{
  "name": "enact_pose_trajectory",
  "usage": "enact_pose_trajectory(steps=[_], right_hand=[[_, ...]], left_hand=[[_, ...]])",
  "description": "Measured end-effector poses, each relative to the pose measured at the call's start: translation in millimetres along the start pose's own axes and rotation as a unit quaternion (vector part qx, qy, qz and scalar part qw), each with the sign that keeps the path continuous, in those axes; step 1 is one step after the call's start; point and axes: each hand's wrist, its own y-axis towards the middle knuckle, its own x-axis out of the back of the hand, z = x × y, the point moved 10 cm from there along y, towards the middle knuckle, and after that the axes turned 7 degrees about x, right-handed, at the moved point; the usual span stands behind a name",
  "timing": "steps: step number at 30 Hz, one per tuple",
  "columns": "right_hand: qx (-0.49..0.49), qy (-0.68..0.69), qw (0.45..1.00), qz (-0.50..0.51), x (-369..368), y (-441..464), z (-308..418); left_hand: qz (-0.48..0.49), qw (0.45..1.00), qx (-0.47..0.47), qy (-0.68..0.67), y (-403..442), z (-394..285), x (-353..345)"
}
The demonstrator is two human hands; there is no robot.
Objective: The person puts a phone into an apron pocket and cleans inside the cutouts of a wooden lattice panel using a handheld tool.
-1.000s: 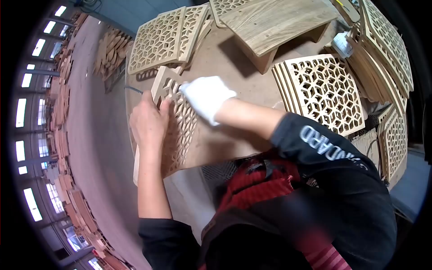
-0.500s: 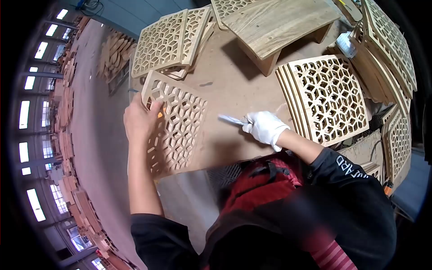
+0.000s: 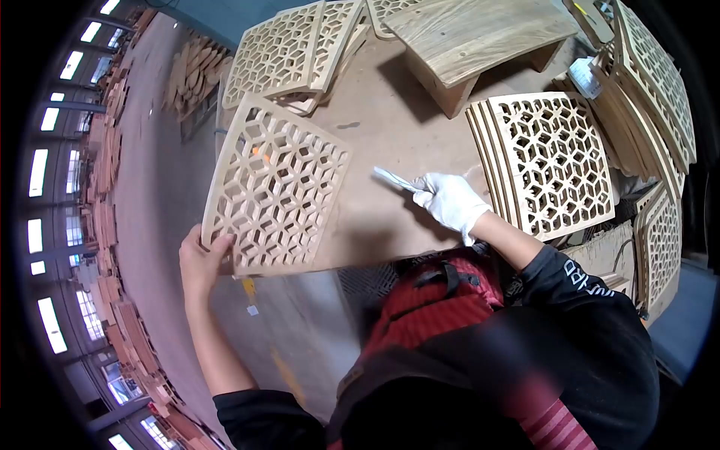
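My left hand is bare and pinches the near left corner of a wooden lattice panel, thumb on top. The panel, cut through with a star-and-diamond pattern, lies over the table's left side; its left edge looks slightly raised. An orange spot shows through its holes. In a white glove, my right hand is closed around a thin, pale flat strip, whose exact kind I cannot make out. The strip points left toward the panel without touching it.
Stacked lattice panels stand to the right on the table. More panels lean at the back left, beside a low wooden stool. Further panels and a whitish container are at the far right.
My left hand has shifted from the panel's far left edge to its near left corner. The panel has turned and its near part has come into fuller view. The right hand still grips the strip.
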Motion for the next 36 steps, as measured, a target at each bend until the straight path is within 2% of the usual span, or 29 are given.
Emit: enact_pose_trajectory(steps=[3, 8, 10, 13, 16, 19, 20, 21, 23, 27, 36], right_hand=[[0.004, 0.019, 1.0, 0.019, -10, 2, 17], [0.003, 0.024, 0.999, 0.045, -20, 1, 40], [0.005, 0.015, 0.999, 0.047, -23, -2, 39], [0.012, 0.001, 0.999, 0.036, -27, -6, 27], [0.006, -0.003, 0.999, 0.033, -30, -11, 15], [0.005, 0.003, 0.999, 0.035, -32, -16, 11], [0.006, 0.0, 0.999, 0.035, -33, -16, 11], [0.006, -0.004, 0.999, 0.036, -34, -16, 12], [-0.01, 0.002, 0.999, 0.049, -36, -16, 14], [-0.013, 0.014, 0.998, 0.057, -39, -14, 27], [-0.01, 0.031, 0.999, 0.041, -27, -16, 41]], left_hand=[[-0.021, 0.999, 0.003, -0.027, 1, 29, 4], [-0.015, 0.995, 0.01, -0.101, -5, 31, 1], [-0.019, 0.995, 0.008, -0.096, -9, 29, 0], [-0.023, 0.986, 0.002, -0.163, -13, 49, -2], [-0.086, 0.959, -0.002, -0.271, -22, 79, -10], [-0.095, 0.915, -0.015, -0.392, -32, 87, -35], [-0.099, 0.905, 0.038, -0.413, -33, 101, -45], [-0.076, 0.897, 0.052, -0.432, -31, 108, -56], [-0.095, 0.902, 0.056, -0.417, -29, 118, -64], [-0.088, 0.905, 0.007, -0.417, -38, 78, -53], [-0.06, 0.891, 0.029, -0.448, -35, 25, -20]])
